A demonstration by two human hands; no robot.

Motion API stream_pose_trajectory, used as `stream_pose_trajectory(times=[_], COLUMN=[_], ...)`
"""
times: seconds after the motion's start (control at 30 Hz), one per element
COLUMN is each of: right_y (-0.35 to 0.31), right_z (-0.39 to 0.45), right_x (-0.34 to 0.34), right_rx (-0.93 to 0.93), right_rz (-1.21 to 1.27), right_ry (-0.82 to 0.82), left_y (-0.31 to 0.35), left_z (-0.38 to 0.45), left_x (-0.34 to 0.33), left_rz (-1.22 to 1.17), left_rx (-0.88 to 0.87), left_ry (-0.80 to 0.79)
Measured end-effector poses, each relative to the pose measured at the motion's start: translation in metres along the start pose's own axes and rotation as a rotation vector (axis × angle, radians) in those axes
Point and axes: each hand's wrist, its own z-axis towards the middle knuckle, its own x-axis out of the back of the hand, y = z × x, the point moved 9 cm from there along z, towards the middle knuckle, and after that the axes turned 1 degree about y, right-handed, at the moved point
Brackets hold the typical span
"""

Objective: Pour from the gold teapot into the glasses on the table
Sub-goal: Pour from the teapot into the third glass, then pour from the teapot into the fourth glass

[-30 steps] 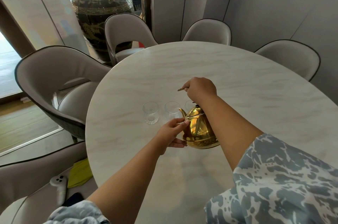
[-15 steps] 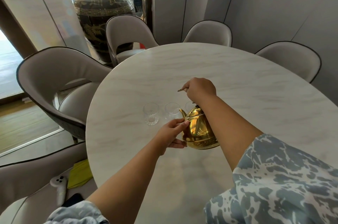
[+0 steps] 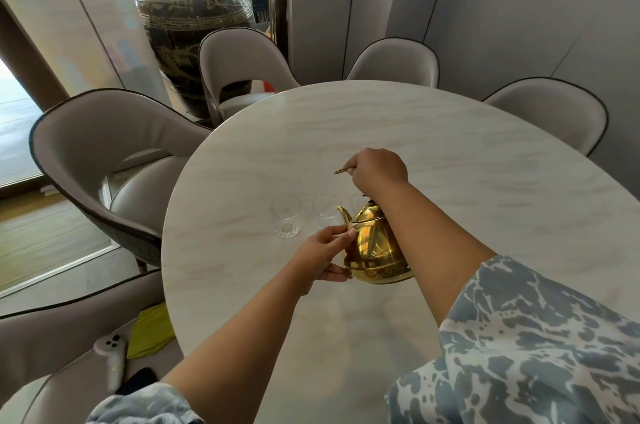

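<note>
Head view, looking down over a pale marbled round counter (image 3: 450, 153); the gold teapot (image 3: 375, 252) sits near the middle of its near half, its curved spout pointing left toward a row of clear glasses. The right hand (image 3: 377, 171) is raised above the pot, its grip clamped on the thin gold handle (image 3: 343, 171), whose tip pokes out to the left of the fist; the forearm crosses over the right side of the pot and hides that part. The left hand (image 3: 322, 255) rests against the left flank of the teapot, fingers curved and apart with the fingertips touching the metal near the base of the spout, the thumb lower against the belly (a steadying touch, not a closed hold). The left glass (image 3: 285, 215) stands clear of the pot; the middle glass (image 3: 325, 212) is just beside the spout tip; a third glass (image 3: 356, 202) is mostly hidden behind the teapot lid. Whether the pot's base touches the counter or is lifted just off it cannot be told. Grey padded chairs (image 3: 104, 146) ring the counter; a large dark patterned jar (image 3: 188, 32) stands behind them; on the near seat at lower left lie a yellow cloth (image 3: 150, 330) and a white controller (image 3: 112, 359). Both sleeves carry a blue-and-white blotched print.
</note>
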Motion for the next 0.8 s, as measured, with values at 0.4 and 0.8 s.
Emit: stream_pose_trajectory(times=[0.4,0.8], right_y=[0.014,0.007], right_z=[-0.026,-0.052], right_x=[0.005,0.007], right_rx=[-0.031,0.009], right_rz=[0.118,0.223], right_ry=[0.060,0.168], left_y=[-0.005,-0.009], left_z=[0.001,-0.006], left_x=[0.004,0.025], left_rz=[0.046,0.058], left_rx=[-0.016,-0.065], left_ry=[0.011,0.073])
